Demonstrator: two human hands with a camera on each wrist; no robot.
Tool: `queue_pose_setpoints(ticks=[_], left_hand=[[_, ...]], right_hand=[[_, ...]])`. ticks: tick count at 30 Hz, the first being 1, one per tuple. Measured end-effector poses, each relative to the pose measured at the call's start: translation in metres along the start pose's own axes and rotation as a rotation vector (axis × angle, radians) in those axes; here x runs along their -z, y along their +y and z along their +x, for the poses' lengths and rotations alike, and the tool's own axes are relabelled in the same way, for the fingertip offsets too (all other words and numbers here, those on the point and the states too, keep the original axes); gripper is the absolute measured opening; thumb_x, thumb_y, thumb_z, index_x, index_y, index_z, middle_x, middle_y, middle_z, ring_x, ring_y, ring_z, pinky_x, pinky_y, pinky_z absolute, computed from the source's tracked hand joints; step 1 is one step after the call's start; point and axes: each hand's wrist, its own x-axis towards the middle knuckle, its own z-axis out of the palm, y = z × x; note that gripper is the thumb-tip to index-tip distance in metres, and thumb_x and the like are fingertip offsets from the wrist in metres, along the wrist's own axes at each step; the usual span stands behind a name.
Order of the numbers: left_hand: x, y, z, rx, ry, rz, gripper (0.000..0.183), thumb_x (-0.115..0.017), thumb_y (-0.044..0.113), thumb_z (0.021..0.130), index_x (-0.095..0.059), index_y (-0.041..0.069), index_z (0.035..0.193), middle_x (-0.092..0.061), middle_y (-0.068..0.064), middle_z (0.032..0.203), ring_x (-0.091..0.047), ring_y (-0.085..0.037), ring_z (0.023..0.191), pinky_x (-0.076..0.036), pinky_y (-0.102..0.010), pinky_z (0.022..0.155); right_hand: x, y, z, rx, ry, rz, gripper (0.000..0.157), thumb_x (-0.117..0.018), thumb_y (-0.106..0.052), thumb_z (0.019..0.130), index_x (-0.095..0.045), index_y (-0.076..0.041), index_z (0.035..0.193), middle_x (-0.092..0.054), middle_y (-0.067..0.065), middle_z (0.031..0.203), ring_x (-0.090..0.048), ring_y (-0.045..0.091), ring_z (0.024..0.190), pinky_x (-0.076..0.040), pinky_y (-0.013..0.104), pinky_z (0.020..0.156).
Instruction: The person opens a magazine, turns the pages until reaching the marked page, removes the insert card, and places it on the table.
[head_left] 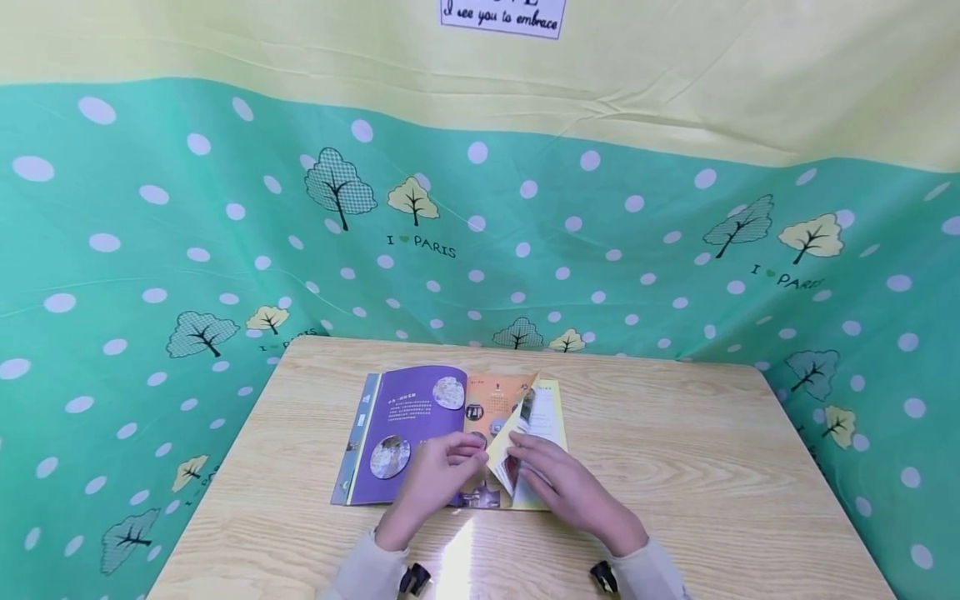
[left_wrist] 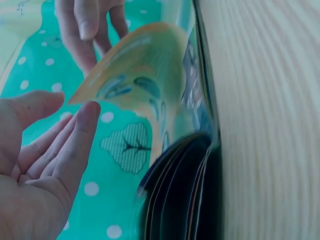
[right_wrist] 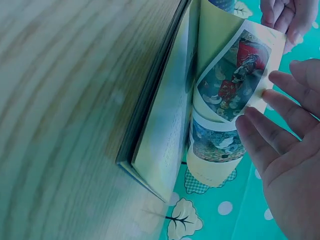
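Observation:
An open book (head_left: 420, 417) lies on the table, with a purple page on the left and an orange page (head_left: 498, 400) beside it. One page (left_wrist: 135, 75) stands raised and curved from the right half. Its back carries photos (right_wrist: 235, 75) on a pale yellow ground. My left hand (head_left: 442, 471) is over the middle of the book, thumb and fingers apart on either side of the page's corner. On the other side, my right hand (head_left: 558, 483) has its fingers extended, fingertips (right_wrist: 245, 122) against the back of the raised page.
The wooden table (head_left: 675, 450) extends to both sides of the book. A green curtain (head_left: 480, 275) with white dots and printed trees hangs behind and beside it. Dark bands (head_left: 415, 578) sit at the wrists over light sleeves (head_left: 367, 571).

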Motion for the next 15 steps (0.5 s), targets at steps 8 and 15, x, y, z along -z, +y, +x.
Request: queue_pose_setpoints(ticks=[8, 15], left_hand=[[-0.0067, 0.0017, -0.0005, 0.023, 0.033, 0.001, 0.023, -0.072, 0.012, 0.091, -0.072, -0.002, 0.110, -0.075, -0.005, 0.094, -0.073, -0.014, 0.083, -0.059, -0.024, 0.076], [-0.0019, 0.0003, -0.0033, 0.073, 0.066, -0.047, 0.018, -0.073, 0.010, 0.091, -0.074, 0.000, 0.106, -0.075, -0.004, 0.091, -0.073, -0.020, 0.081, -0.060, -0.024, 0.074]], right_hand=[[0.0015, -0.0031, 0.0008, -0.025, -0.018, -0.002, 0.035, -0.059, -0.015, 0.103, -0.060, -0.010, 0.137, -0.048, 0.004, 0.151, -0.042, 0.020, 0.139, -0.038, 0.043, 0.113], [0.0039, -0.0011, -0.0026, -0.063, 0.007, -0.023, 0.041, -0.063, -0.019, 0.100, -0.058, -0.012, 0.140, -0.048, 0.000, 0.150, -0.043, 0.019, 0.138, -0.039, 0.043, 0.111]])
